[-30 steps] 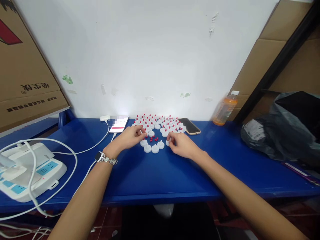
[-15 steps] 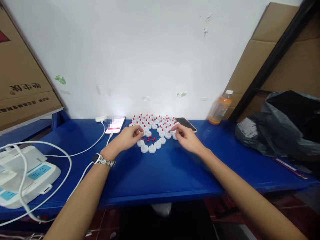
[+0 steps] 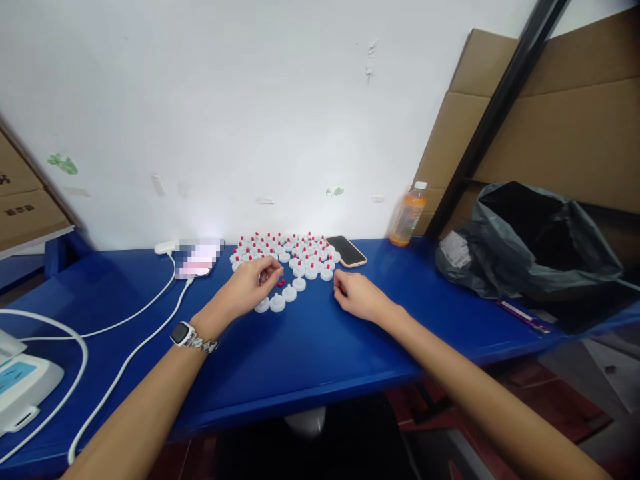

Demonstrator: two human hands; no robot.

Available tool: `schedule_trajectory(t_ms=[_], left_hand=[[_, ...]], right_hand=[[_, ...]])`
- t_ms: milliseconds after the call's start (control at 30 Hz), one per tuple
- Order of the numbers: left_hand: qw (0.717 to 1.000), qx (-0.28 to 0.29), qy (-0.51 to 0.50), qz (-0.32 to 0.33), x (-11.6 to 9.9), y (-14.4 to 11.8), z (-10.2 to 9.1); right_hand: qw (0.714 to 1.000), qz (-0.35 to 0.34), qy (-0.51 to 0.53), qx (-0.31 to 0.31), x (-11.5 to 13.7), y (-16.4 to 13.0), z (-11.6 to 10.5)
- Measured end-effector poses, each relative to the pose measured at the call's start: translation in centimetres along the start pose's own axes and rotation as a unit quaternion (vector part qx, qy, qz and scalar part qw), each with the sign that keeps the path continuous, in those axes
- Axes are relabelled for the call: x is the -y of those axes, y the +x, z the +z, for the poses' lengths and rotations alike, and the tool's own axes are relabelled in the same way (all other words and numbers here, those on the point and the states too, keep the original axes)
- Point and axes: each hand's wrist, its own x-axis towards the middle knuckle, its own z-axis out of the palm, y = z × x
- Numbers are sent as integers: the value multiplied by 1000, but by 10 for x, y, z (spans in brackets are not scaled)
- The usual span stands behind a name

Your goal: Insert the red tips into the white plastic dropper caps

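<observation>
Took twelve o'clock as straight ahead; held left hand [image 3: 250, 285] half-curled above the blue table [image 3: 310, 353], thumb and index fingertips nearly together; could not tell of any piece pinched there; held right hand [image 3: 361, 297] loosely curled, with a red-tipped cap [image 3: 327, 274] just beside its fingers at ten o'clock; could not tell of anything in its grasp; found loose red tips [image 3: 281, 283] at three o'clock from left hand, just beside its fingers, and at nine to ten from right hand, farther off; judged left hand nearer; could not make out their long axes; saw bare white caps [image 3: 289, 293] at three to five o'clock from left hand, nozzles upward, row running from two to eight.
</observation>
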Motion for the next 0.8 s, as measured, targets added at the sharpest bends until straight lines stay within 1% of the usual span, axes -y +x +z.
schedule_trajectory(t_ms=[133,233,333,433,500,700,800], left_hand=[[1000,-8,2,-2,0,-1,-2],[999,-37,14,-12,7,-3,-8],[997,-67,31,-29,16,-6,-18],[995,-72,39,-51,26,-8,-24],[995,-73,41,-62,33,-9,-25],[992,-83,79,-57,60,-9,-18],[992,-86,78,-58,68,-9,-14]], right_hand=[[994,-27,101,-11,9,11,5],[984,-44,167,-41,22,25,7],[977,-74,191,-60,39,44,10],[974,-117,188,-38,54,64,15],[974,-133,180,-19,61,75,19],[985,-119,117,-41,67,108,23],[990,-117,76,2,70,128,29]])
